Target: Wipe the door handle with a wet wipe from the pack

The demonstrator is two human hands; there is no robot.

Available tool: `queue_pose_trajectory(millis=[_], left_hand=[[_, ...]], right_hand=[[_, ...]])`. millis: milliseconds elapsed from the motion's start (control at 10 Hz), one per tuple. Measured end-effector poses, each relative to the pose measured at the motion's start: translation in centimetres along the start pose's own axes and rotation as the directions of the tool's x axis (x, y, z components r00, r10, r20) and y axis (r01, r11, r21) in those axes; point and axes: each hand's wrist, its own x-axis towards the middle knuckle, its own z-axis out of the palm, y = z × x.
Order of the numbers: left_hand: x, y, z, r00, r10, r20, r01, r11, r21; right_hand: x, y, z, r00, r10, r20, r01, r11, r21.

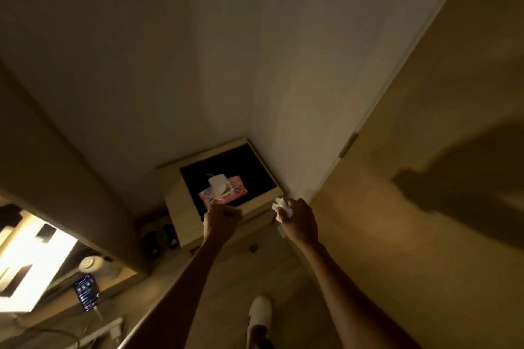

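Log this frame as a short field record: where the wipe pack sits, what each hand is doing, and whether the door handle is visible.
pack: pink wet wipe pack, flap open, lying on the dark top of a small wooden cabinet
left hand: left hand closed at the pack's near edge
right hand: right hand clutching a crumpled white wet wipe
door: door on the right, hinge showing
door handle: not in view

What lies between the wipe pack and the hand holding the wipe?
In the head view, only the bare dark top and pale front rim of the low cabinet lie between the pink wipe pack and the right hand clutching the white wipe.
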Motion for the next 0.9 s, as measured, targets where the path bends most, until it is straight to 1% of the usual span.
queue_pose_trajectory(millis=[100, 200, 300, 400, 500, 700, 800, 900], left_hand=[[3.9, -0.9, -0.6, 0.997, -0.071, -0.019, 0.07, 0.997, -0.022], [8.4, -1.6, -0.3, 0.991, -0.127, -0.049, 0.123, 0.989, -0.079], [13.4, -2.6, 0.7, 0.975, -0.198, -0.096, 0.191, 0.978, -0.083], [18.3, -4.3, 2.0, 0.956, -0.28, -0.093, 0.27, 0.957, -0.109], [22.5, -6.0, 3.3, 0.929, -0.36, -0.091, 0.343, 0.926, -0.158], [27.5, -11.3, 5.7, 0.916, -0.396, -0.063, 0.382, 0.91, -0.16], [27.9, -12.9, 5.9, 0.913, -0.403, -0.055, 0.392, 0.908, -0.148], [28.1, -13.3, 5.5, 0.906, -0.418, -0.063, 0.403, 0.9, -0.166]], right_hand=[[5.5, 0.1, 3.2, 0.998, -0.006, 0.061, 0.005, 1.0, 0.016], [11.7, 1.0, 7.0, 0.995, 0.039, 0.089, -0.041, 0.999, 0.025], [17.7, 2.0, 11.1, 0.988, 0.103, 0.116, -0.112, 0.991, 0.068], [23.0, 4.2, 16.0, 0.965, 0.172, 0.199, -0.182, 0.983, 0.036], [27.1, 5.8, 20.3, 0.942, 0.222, 0.252, -0.228, 0.974, -0.008], [31.4, 7.5, 27.0, 0.917, 0.263, 0.302, -0.256, 0.965, -0.061], [32.1, 8.3, 29.1, 0.912, 0.254, 0.321, -0.25, 0.967, -0.054], [32.2, 8.9, 29.9, 0.904, 0.287, 0.316, -0.294, 0.956, -0.027]])
